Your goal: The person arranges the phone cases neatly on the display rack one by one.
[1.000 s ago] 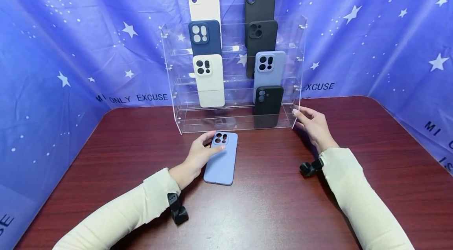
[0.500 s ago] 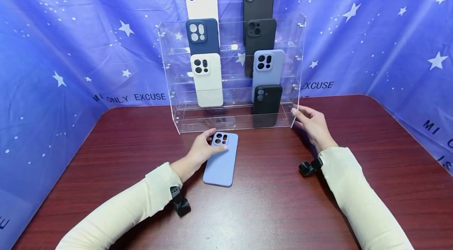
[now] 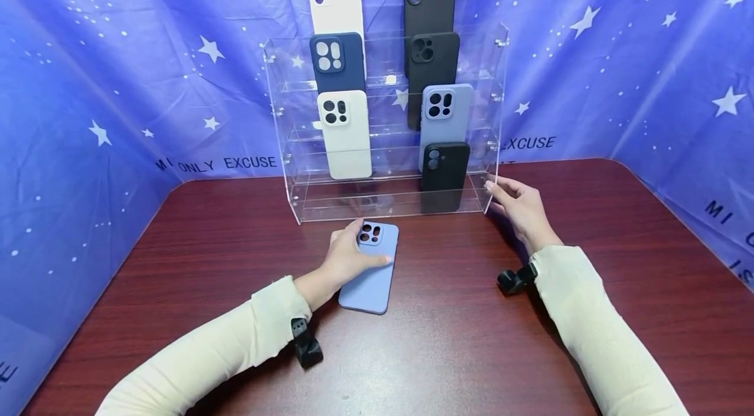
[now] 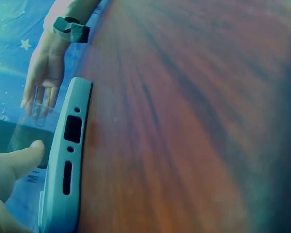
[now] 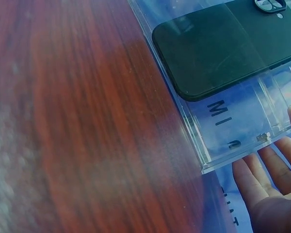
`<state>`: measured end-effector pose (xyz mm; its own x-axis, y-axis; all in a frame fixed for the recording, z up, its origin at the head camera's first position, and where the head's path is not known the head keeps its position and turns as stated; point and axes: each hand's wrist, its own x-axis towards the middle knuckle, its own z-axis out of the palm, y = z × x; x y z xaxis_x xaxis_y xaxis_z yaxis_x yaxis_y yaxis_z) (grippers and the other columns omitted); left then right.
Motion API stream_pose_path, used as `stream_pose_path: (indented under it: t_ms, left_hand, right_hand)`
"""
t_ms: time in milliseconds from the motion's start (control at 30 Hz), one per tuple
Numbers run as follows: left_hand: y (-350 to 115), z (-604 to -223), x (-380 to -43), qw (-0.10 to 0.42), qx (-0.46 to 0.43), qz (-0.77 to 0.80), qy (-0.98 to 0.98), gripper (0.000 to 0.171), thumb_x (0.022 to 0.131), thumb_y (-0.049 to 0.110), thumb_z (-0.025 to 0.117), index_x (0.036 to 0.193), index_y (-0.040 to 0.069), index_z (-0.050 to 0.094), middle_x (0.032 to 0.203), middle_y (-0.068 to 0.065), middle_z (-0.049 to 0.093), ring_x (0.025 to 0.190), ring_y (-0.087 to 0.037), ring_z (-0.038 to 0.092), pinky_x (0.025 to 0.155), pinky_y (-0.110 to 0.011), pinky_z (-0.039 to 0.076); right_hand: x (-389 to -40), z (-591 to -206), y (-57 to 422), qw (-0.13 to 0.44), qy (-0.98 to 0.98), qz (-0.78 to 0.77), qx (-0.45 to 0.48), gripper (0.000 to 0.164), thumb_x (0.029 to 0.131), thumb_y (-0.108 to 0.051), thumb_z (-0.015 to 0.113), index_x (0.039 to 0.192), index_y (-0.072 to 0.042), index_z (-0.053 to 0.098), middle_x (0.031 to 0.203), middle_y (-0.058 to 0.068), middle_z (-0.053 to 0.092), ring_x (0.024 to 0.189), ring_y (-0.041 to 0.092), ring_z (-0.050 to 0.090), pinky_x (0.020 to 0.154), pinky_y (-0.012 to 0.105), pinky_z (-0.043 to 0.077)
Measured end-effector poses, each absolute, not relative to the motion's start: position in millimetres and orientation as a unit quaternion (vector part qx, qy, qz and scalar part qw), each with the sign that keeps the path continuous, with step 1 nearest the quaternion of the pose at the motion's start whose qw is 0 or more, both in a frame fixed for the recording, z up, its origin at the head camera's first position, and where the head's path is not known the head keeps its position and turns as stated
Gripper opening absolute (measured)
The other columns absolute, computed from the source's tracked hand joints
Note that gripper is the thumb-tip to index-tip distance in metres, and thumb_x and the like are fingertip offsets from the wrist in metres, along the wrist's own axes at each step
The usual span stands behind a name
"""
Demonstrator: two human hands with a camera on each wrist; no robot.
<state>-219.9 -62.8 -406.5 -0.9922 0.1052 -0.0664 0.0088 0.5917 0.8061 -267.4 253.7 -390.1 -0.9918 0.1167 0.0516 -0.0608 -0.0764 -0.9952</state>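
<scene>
A light blue phone case (image 3: pixel 368 288) lies back-up on the table, its camera cutouts toward the stand. My left hand (image 3: pixel 347 259) is over its upper left part, fingers at the upper left edge and thumb reaching across to near the right edge. In the left wrist view the thumb is straight and a little off the case's back (image 4: pixel 65 165). My right hand (image 3: pixel 521 210) pinches the right side panel of the clear acrylic display stand (image 3: pixel 394 207), thumb inside and fingers outside. A black phone case (image 5: pixel 223 53) stands beside that panel.
On the stand's left are a white case (image 3: pixel 336 4), a dark blue case (image 3: pixel 347 76) and another white case (image 3: pixel 347 148). On its right are black cases (image 3: pixel 432 17) and a light blue case (image 3: pixel 456 115). A blue starry curtain (image 3: pixel 200 95) hangs behind the wooden table (image 3: pixel 459 311).
My left hand has shifted right over the light blue case, its thumb sliding from the middle toward the right edge. The case has moved very slightly nearer me. My right hand stays on the panel.
</scene>
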Motion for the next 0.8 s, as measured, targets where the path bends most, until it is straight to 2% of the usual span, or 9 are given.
stream_pose_path:
  t_ms: [133,267,333,467,567,633,700,800]
  left_hand:
    - [-59,-405,-218,0.042,0.066,0.392,0.917,0.102,0.064,0.031,0.087,0.144,0.000,0.033,0.147,-0.012,0.038,0.127,-0.031,0.031,0.105,-0.043,0.034]
    - [-57,-402,-214,0.045,0.063,0.378,0.922,0.105,0.062,0.031,0.089,0.145,0.002,0.032,0.143,-0.016,0.038,0.127,-0.033,0.030,0.105,-0.044,0.033]
    - [-57,-400,-213,0.052,0.058,0.385,0.920,0.106,0.061,0.027,0.090,0.146,0.004,0.031,0.141,-0.017,0.037,0.126,-0.033,0.032,0.104,-0.043,0.035]
    - [-59,-396,-214,0.071,0.059,0.420,0.903,0.103,0.062,0.016,0.089,0.146,0.006,0.031,0.137,-0.020,0.040,0.118,-0.032,0.043,0.099,-0.042,0.040]
    - [-62,-395,-218,0.098,0.058,0.465,0.878,0.093,0.067,0.008,0.085,0.144,0.003,0.035,0.136,-0.021,0.044,0.115,-0.031,0.048,0.098,-0.042,0.041]
    - [-66,-395,-222,0.119,0.055,0.496,0.859,0.081,0.072,0.005,0.080,0.141,0.000,0.039,0.136,-0.021,0.047,0.117,-0.029,0.047,0.098,-0.040,0.042]
    - [-69,-393,-225,0.140,0.050,0.520,0.841,0.066,0.077,0.003,0.074,0.136,-0.003,0.045,0.131,-0.020,0.052,0.113,-0.026,0.049,0.092,-0.035,0.045]
    - [-75,-390,-230,0.160,0.046,0.536,0.828,0.045,0.084,0.005,0.068,0.126,-0.004,0.056,0.104,-0.011,0.060,0.090,-0.019,0.051,0.072,-0.026,0.047]
  right_hand:
    - [-268,-392,256,0.065,-0.680,0.730,-0.020,0.056,0.090,-0.017,0.065,0.132,0.013,0.044,0.106,-0.008,0.065,0.094,0.002,0.061,0.082,0.023,0.053]
    - [-268,-393,255,0.065,-0.678,0.732,-0.016,0.056,0.090,-0.016,0.065,0.132,0.014,0.044,0.099,-0.011,0.067,0.093,0.002,0.061,0.079,0.022,0.055]
    - [-267,-393,254,0.063,-0.674,0.736,-0.013,0.056,0.090,-0.015,0.065,0.132,0.014,0.044,0.095,-0.013,0.067,0.092,0.002,0.062,0.078,0.021,0.055]
    - [-267,-394,253,0.063,-0.669,0.741,-0.008,0.056,0.090,-0.015,0.064,0.132,0.015,0.043,0.095,-0.015,0.067,0.094,0.003,0.061,0.077,0.020,0.055]
    - [-267,-393,254,0.064,-0.671,0.739,-0.008,0.056,0.090,-0.016,0.065,0.131,0.015,0.044,0.097,-0.013,0.067,0.095,0.003,0.061,0.078,0.020,0.054]
    - [-267,-393,254,0.063,-0.673,0.737,-0.011,0.057,0.090,-0.017,0.065,0.132,0.015,0.044,0.097,-0.013,0.067,0.094,0.002,0.060,0.077,0.020,0.054]
    - [-267,-392,253,0.062,-0.675,0.735,-0.012,0.057,0.090,-0.017,0.065,0.132,0.015,0.044,0.095,-0.013,0.067,0.094,0.002,0.060,0.077,0.019,0.054]
    - [-267,-391,253,0.061,-0.675,0.735,-0.013,0.057,0.090,-0.017,0.065,0.132,0.015,0.043,0.093,-0.015,0.067,0.094,0.002,0.060,0.076,0.018,0.054]
